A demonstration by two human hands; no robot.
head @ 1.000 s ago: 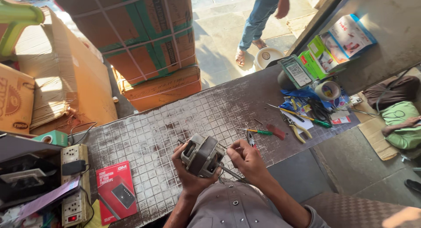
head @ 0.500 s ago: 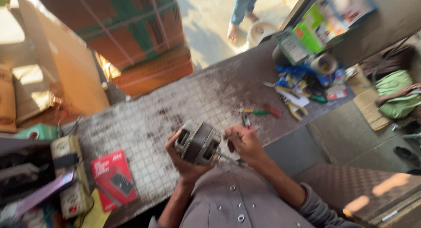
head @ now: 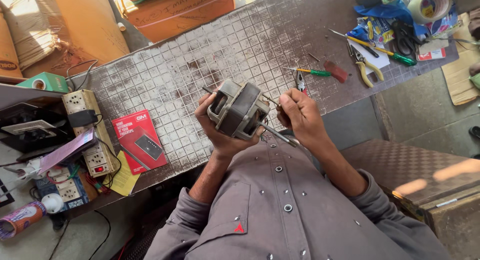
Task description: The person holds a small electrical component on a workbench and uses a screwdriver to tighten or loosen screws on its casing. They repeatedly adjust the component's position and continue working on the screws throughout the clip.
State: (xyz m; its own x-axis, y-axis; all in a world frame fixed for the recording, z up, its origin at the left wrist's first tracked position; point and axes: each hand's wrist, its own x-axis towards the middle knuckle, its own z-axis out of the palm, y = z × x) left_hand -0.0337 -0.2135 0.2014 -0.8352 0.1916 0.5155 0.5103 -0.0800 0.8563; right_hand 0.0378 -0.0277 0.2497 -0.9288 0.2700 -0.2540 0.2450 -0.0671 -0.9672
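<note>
My left hand [head: 220, 132] grips a grey metal electric motor [head: 239, 110] from below, holding it just above the near edge of the worn checkered worktable [head: 210, 55]. The motor's steel shaft [head: 278, 135] sticks out toward my chest. My right hand [head: 300, 115] is closed beside the motor's right side, pinching a thin rod or wire at the housing; what exactly it pinches is too small to tell.
A red booklet [head: 141, 140] lies at the left, beside a power strip [head: 90, 132] with plugs. Screwdrivers [head: 310, 71], pliers [head: 364, 65], scissors and a tape roll [head: 429, 4] lie at the far right. Cardboard boxes [head: 175, 10] stand beyond the table.
The view has swung down and closer to the table; the person standing beyond is out of sight. Both hands stay on the motor, which has turned slightly.
</note>
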